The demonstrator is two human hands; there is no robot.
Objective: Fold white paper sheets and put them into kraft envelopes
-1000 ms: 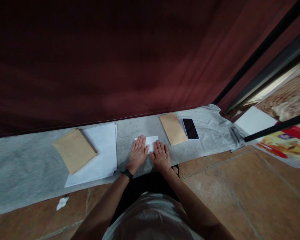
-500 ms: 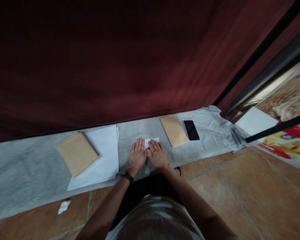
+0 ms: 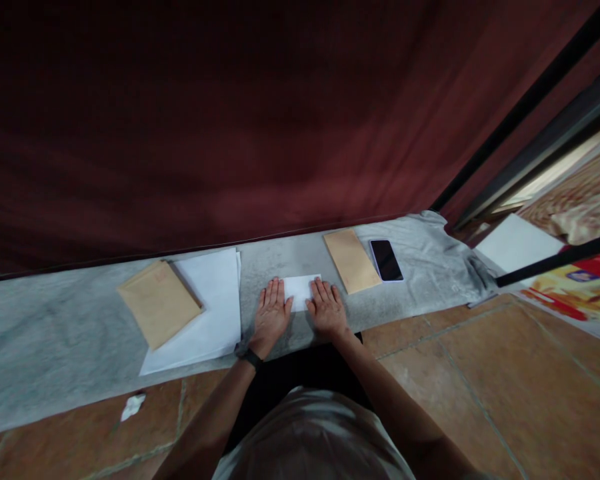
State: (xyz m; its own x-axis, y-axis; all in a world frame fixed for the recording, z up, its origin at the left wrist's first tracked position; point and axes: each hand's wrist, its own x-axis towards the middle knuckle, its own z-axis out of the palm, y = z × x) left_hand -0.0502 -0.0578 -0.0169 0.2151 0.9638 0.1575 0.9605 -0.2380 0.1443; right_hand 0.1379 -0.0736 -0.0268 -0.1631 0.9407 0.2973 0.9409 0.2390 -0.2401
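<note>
A small white rectangle of folded paper [image 3: 299,292] lies flat on the grey cloth, its middle showing between my hands. My left hand [image 3: 271,312] rests flat on its left end, fingers stretched forward, a dark band on the wrist. On the right end lies my right hand [image 3: 327,309], palm down with the fingers extended. Just beyond my right hand a single brown envelope [image 3: 352,261] sits at a slant. Off to the left, brown envelopes [image 3: 161,303] are stacked partly over white paper sheets [image 3: 220,300].
A phone [image 3: 387,261] with a dark screen lies right of the single envelope. The grey cloth [image 3: 55,333] covers a long narrow surface against a dark red curtain [image 3: 260,133]. Crumpled white tissue [image 3: 133,407] is on the tiled floor. A dark bar [image 3: 555,257] stands at the right.
My hands have slid apart, left hand leftward and right hand rightward, uncovering the middle of the folded paper. The view has shifted slightly.
</note>
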